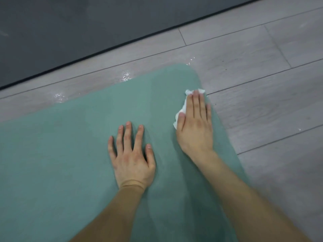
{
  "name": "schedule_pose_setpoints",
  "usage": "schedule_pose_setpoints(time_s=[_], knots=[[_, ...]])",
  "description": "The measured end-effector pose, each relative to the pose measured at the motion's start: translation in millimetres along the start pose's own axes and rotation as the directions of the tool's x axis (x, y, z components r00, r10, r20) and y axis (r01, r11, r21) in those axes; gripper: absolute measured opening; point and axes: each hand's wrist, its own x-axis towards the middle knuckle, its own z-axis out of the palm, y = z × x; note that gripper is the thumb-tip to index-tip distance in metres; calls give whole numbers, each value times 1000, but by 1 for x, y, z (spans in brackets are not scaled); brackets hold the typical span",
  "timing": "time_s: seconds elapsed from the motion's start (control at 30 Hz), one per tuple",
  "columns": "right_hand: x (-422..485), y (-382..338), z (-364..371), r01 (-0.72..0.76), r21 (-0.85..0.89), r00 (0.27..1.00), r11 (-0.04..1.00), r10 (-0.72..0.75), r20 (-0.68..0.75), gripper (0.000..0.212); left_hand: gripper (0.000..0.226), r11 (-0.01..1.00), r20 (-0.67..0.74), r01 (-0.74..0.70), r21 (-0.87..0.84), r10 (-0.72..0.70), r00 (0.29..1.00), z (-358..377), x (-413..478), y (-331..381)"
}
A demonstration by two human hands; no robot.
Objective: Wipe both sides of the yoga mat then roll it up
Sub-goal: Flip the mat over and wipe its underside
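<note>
Yoga mat (70,145): a plain, muted sea-green was shown, with no print; a faintly darker band was seen through its middle.
Wipe (180,112): plain white, unpatterned.
Floor (262,75): pale grey planks were marked with a fine wood grain and divided by thin dark seams.
Wet patches (125,75): bright white glints were seen on the grey boards along the mat's far edge.
Wall panel (87,23): a flat dark slate grey was shown, faintly mottled.
Base strip (104,53): black, a thin line between panel and floor.
</note>
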Motion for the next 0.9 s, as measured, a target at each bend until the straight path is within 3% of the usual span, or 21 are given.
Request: schedule_pose_setpoints(time_s=[0.1, 0.33, 0.47, 0.63, 0.8, 0.9], knots=[[-28, 6, -3, 41, -37, 999, 998, -40, 29, 66, 62, 1000, 4, 0, -1, 0, 1000, 1, 0, -1], [127, -34, 20, 75, 3, 993, 997, -75, 92, 68, 61, 1000, -3, -4, 13, 4, 1000, 1, 1, -2], [38, -6, 7, 119, 35, 993, 992, -120, 22, 65, 61, 1000, 7, 2, 14, -2, 1000, 1, 1, -2], [-104, 32, -28, 194, 47, 971, 980, -199, 135, 65, 61, 1000, 1, 4, -6, -4, 1000, 2, 2, -1], [14, -16, 1, 206, 15, 976, 979, -206, 65, 68, 62, 1000, 7, -1, 0, 1, 1000, 1, 2, -1], [95, -49, 15, 217, 18, 967, 976, -217, 131, 69, 61, 1000, 2, 4, 6, -4, 1000, 2, 2, -2]])
